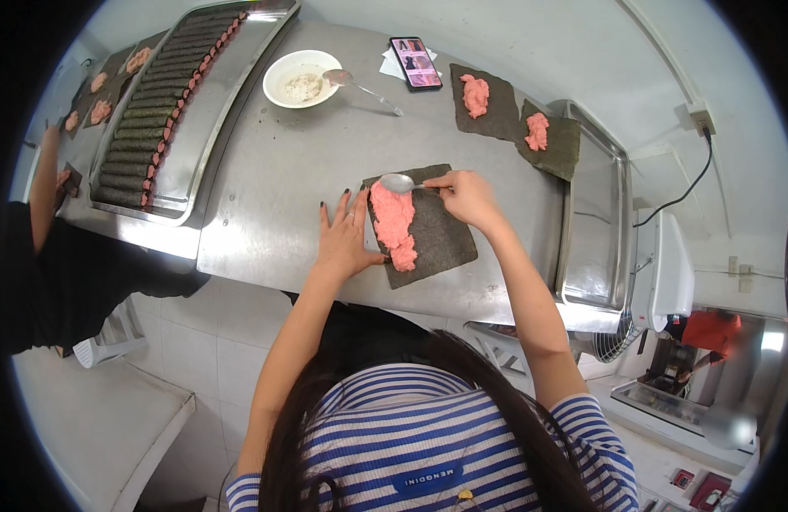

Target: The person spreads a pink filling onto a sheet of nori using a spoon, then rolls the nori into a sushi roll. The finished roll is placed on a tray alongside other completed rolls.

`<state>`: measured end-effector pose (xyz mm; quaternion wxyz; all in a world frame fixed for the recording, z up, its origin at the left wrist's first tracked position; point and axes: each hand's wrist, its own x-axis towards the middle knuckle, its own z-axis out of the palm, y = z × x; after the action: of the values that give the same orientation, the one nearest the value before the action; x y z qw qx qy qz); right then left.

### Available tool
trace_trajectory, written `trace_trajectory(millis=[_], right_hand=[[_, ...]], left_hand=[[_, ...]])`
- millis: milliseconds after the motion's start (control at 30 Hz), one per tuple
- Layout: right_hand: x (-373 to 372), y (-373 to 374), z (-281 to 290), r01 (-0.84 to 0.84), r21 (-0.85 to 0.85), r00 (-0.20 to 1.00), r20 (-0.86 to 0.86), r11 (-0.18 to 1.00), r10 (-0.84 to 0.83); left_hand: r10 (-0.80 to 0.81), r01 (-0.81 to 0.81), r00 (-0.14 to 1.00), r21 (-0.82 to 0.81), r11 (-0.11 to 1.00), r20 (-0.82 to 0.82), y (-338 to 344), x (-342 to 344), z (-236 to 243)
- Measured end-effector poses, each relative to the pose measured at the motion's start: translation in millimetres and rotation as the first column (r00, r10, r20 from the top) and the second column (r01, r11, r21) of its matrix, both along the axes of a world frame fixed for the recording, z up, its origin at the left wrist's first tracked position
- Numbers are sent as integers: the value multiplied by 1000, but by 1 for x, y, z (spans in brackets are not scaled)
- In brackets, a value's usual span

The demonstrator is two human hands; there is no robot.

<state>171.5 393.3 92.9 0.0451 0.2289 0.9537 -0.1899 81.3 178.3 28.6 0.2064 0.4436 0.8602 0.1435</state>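
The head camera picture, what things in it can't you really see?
- Metal spoon in the right hand: its handle is hidden by the fingers.
- Dark seaweed sheet on the steel table: its left edge lies under the left hand.
- White bowl: the pale food inside is too small to identify.
- Far-left seaweed sheets with pink paste: cut off by the fisheye rim.

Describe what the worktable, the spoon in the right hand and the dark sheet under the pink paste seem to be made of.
Worktable: probably stainless steel, brushed grey with soft glare. Spoon: polished metal by its bright, mirror-like bowl. Dark sheet: likely dried seaweed, matt, dark green, thin and flat. The pink paste looks soft and wet.
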Motion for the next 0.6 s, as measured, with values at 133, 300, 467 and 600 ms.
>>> trace_trajectory(millis=[133,300,467,600], right_hand=[[17,4,17,-64,43,992,-110,997,68],[27,-3,11,-230,262,962,-80,937,259],[17,0,-7,-242,327,946,-127,913,297],[11,4,-10,-218,310,957,-118,925,265]], left_hand=[[4,-4,1000,-23,1000,-3,0,1,0],[6,-5,1000,69,998,-6,-2,3,-7],[2,-1,1000,73,997,-6,-2,3,-6],[2,-2,1000,74,997,-2,-2,2,-6]])
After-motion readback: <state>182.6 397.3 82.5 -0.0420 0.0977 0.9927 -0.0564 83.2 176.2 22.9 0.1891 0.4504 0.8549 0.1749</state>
